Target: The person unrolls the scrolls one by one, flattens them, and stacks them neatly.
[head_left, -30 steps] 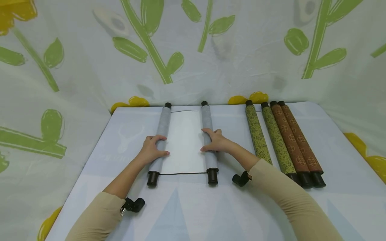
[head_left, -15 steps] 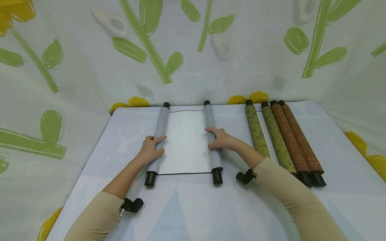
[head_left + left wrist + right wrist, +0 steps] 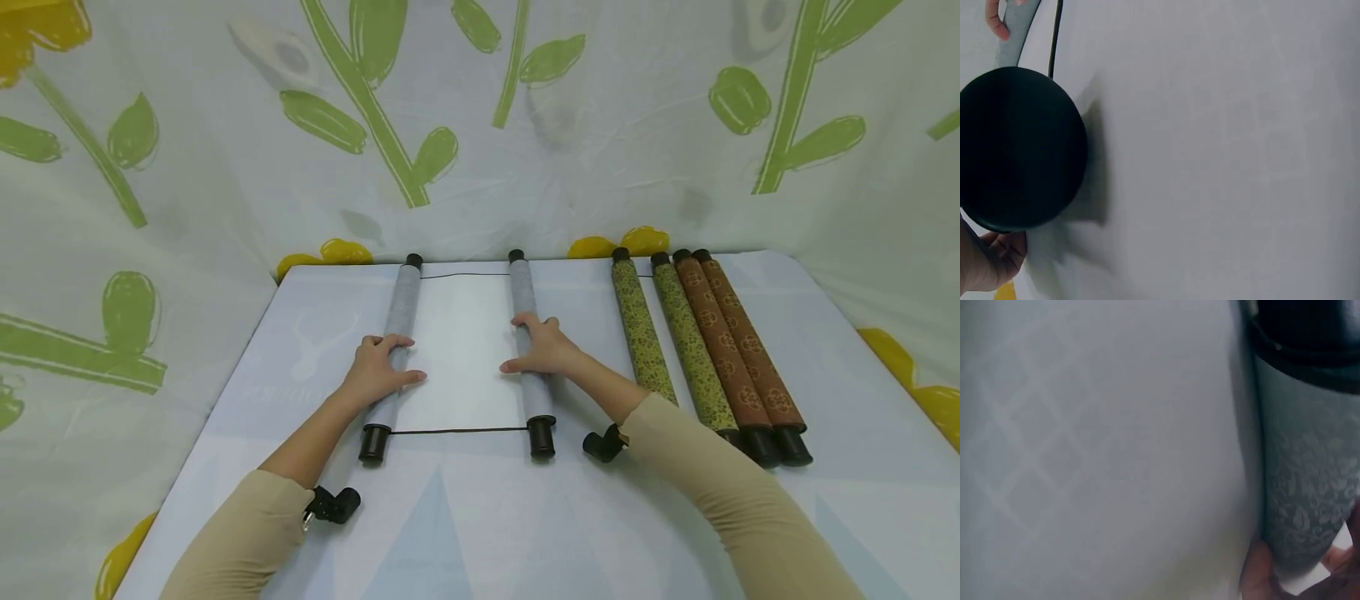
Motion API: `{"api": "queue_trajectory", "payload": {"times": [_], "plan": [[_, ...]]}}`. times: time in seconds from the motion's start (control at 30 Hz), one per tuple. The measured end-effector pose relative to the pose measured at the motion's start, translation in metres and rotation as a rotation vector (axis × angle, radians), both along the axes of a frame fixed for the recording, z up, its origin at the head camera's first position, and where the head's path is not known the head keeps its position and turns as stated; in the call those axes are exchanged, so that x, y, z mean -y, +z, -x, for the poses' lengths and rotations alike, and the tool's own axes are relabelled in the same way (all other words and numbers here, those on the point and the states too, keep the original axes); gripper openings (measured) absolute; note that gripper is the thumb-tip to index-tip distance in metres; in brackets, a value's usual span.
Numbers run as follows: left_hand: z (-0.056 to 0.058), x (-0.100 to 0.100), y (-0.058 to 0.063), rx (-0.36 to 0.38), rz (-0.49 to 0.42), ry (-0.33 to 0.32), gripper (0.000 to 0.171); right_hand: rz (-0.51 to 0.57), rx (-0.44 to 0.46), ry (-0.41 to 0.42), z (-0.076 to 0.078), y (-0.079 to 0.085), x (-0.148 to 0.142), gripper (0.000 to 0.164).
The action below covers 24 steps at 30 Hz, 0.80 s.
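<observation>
A scroll with pale grey patterned rolls lies partly unrolled, its white paper showing between them. My left hand grips the left roll around its middle, thumb and index finger reaching over onto the paper side. Around the right roll my right hand holds in the same way, thumb pointing left over the paper. The left wrist view has a black end knob large in front, hiding part of the left hand. In the right wrist view, fingers sit on both sides of the flowered roll.
Right of the scroll lies another scroll with green-yellow rolls, slightly parted. Beside it is a scroll with brown flowered rolls, pressed together. All rest on a pale tablecloth before a leaf-printed backdrop.
The two grey rolls have moved apart, the left one slightly left and the right one right, baring more paper. Over the last half second both thumbs have reached further inward over the paper.
</observation>
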<state>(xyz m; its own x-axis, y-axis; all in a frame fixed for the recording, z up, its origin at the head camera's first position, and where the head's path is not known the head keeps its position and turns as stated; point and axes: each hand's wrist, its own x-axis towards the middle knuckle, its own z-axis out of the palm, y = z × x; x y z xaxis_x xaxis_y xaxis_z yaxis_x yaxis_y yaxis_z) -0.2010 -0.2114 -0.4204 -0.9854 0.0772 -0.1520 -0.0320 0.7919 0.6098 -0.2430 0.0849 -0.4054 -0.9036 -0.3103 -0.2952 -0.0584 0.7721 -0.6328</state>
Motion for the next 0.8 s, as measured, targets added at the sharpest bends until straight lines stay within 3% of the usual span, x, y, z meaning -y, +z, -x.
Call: {"api": "queue_trajectory", "payload": {"times": [0.2, 0.47, 0.8], "plan": [[0.002, 0.0, 0.001, -0.002, -0.011, 0.007, 0.067, -0.029, -0.037, -0.036, -0.001, 0.001, 0.002, 0.086], [0.002, 0.003, 0.003, 0.006, -0.013, 0.015, 0.062, 0.024, 0.001, -0.051, 0.007, -0.003, -0.011, 0.081], [0.003, 0.01, 0.003, 0.015, 0.0, 0.02, 0.059, 0.029, 0.044, 0.008, 0.011, -0.002, -0.024, 0.077]]}}
